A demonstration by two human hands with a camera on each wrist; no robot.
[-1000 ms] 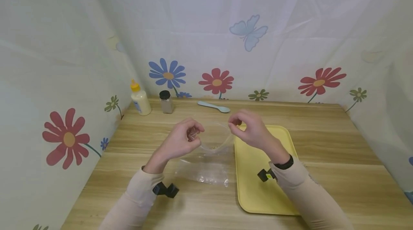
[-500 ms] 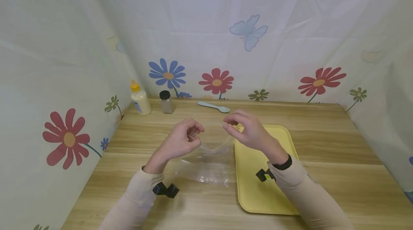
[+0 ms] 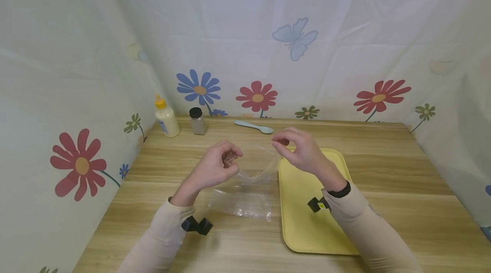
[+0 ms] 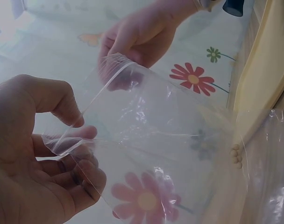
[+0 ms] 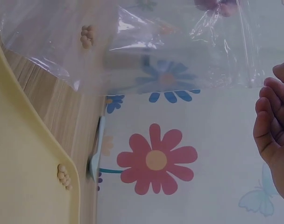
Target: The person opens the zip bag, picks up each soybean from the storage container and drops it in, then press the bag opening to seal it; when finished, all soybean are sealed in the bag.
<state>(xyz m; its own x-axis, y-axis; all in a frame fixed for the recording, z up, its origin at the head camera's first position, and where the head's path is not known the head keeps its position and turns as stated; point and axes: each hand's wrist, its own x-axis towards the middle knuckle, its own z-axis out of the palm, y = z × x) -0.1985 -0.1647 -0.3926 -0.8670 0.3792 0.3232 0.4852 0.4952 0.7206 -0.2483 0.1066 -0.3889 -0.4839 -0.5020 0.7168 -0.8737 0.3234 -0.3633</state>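
My left hand [image 3: 211, 168] grips one top corner of a clear plastic zip bag [image 3: 243, 202]; the thumb and fingers bend round the film in the left wrist view. The bag's mouth gapes, and its lower part spreads over the table. A little clump of round beige balls [image 5: 87, 37] shows through the film. At the opposite corner, my right hand [image 3: 304, 153] has loosely bent fingers, thumb and forefinger slightly apart. Its fingertips [image 5: 269, 83] are right at the bag's edge in the right wrist view.
A yellow tray [image 3: 307, 230] lies right of the bag, under my right forearm, with a second beige clump [image 5: 63, 176] near its edge. Along the back stand a yellow-capped bottle [image 3: 168, 122] and a black-lidded jar [image 3: 197, 122]; a pale blue spoon [image 3: 254, 126] lies beside them.
My right hand first moved left over the bag's mouth, then back right and slightly up, its thumb and forefinger parting a little. The left hand has stayed still on the bag.
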